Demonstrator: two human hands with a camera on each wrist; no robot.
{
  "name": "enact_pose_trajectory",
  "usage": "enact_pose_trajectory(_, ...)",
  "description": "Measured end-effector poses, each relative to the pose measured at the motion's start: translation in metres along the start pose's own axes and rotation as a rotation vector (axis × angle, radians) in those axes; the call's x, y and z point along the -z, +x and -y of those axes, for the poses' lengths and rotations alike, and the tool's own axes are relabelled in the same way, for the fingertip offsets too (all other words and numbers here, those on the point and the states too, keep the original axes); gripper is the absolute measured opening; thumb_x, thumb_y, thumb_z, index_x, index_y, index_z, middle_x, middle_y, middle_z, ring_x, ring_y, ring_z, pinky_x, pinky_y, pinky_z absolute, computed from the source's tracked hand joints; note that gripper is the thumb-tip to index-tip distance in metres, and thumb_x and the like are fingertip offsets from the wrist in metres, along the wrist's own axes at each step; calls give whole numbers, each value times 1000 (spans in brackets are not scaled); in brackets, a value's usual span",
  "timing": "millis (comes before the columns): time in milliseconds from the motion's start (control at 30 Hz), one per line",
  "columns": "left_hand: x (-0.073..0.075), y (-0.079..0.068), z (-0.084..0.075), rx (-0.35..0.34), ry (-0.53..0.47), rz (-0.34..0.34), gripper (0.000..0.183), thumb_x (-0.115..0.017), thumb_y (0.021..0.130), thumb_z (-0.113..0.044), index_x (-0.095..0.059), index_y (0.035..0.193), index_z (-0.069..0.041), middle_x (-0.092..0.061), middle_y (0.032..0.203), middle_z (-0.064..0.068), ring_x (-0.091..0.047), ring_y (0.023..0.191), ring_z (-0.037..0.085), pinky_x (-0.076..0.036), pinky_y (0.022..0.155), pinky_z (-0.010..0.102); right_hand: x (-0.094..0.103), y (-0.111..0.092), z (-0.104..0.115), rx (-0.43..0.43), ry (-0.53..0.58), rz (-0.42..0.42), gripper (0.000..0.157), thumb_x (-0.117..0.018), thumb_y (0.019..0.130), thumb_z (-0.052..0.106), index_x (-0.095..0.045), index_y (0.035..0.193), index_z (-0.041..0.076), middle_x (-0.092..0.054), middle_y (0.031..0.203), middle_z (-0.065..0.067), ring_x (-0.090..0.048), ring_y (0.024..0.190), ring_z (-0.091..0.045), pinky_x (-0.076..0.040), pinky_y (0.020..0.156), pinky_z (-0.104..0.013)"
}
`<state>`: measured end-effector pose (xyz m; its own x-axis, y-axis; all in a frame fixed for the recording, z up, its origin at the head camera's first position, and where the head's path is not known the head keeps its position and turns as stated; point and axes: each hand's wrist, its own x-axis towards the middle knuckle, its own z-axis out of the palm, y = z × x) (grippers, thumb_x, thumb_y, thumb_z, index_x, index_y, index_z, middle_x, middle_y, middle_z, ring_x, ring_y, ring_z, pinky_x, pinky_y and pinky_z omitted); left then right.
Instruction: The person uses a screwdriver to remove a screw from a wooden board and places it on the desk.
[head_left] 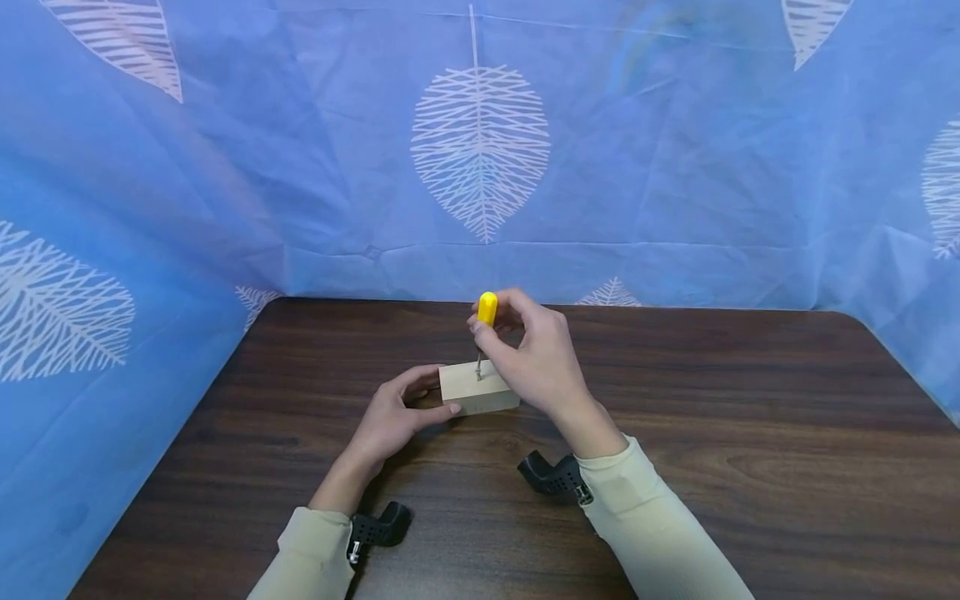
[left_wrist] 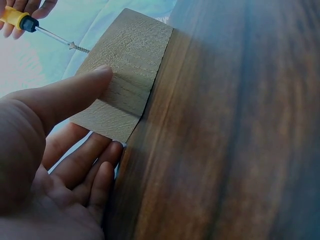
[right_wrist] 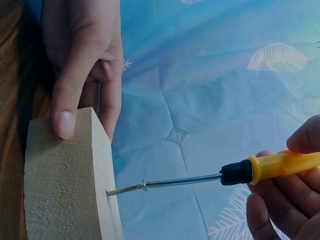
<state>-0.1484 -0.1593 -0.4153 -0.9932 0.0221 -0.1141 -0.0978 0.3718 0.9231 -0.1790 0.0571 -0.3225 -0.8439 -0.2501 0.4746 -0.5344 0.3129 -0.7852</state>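
A pale wooden block (head_left: 480, 403) lies on the table, and a screw (right_wrist: 126, 190) stands in its top face with much of its thread showing. My left hand (head_left: 396, 412) grips the block's left end, thumb on the near side and fingers behind. Above it, my right hand (head_left: 542, 354) holds a screwdriver (right_wrist: 280, 168) by its yellow handle, between thumb and fingers. The screwdriver has a black collar and a thin metal shaft. Its tip meets the screw head, in line with the screw, as the right wrist view shows.
The dark wood-grain table (head_left: 750, 417) extends around both hands. A blue cloth (head_left: 675, 167) with white leaf prints hangs behind it and along the sides. Black wrist mounts (head_left: 384, 525) sit at both cuffs, close over the tabletop.
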Motion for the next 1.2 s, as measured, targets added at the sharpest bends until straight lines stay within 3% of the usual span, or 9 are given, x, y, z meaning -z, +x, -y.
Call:
enact_pose_trajectory(367,1,1,2,-12,-2,6,59,-89,92,-30,-66,146,-28,-68,149,3,-60,141,30,-47,116,60,-2,-1,1,-21,3,2,13,-72,101,11,-70,114,11,-78,105,-3,-72,97,-17,-57,87,-40)
enact_pose_trajectory(633,1,0,2,-8,-4,5,59,-89,92,-31,-66,146,-28,-67,149,4,-60,142,32,-46,116,62,-4,0,0,-25,-42,3,19,-76,103,25,-69,115,12,-76,96,-2,-69,85,-16,-58,80,-36)
enact_pose_trajectory(967,0,0,2,-11,-5,2,59,-89,92,-30,-66,146,-28,-68,149,4,-61,141,30,-47,115,60,-2,-1,1,-11,-45,10,17,-75,104,23,-69,116,14,-77,95,-2,-68,81,-15,-56,74,-34)
enact_pose_trajectory(1200,0,1,2,-9,-2,4,60,-89,91,-30,-66,146,-28,-68,148,3,-61,140,30,-46,116,61,-2,-1,0,-16,-30,16,17,-74,104,21,-71,119,13,-79,103,-2,-70,83,-14,-58,75,-34)
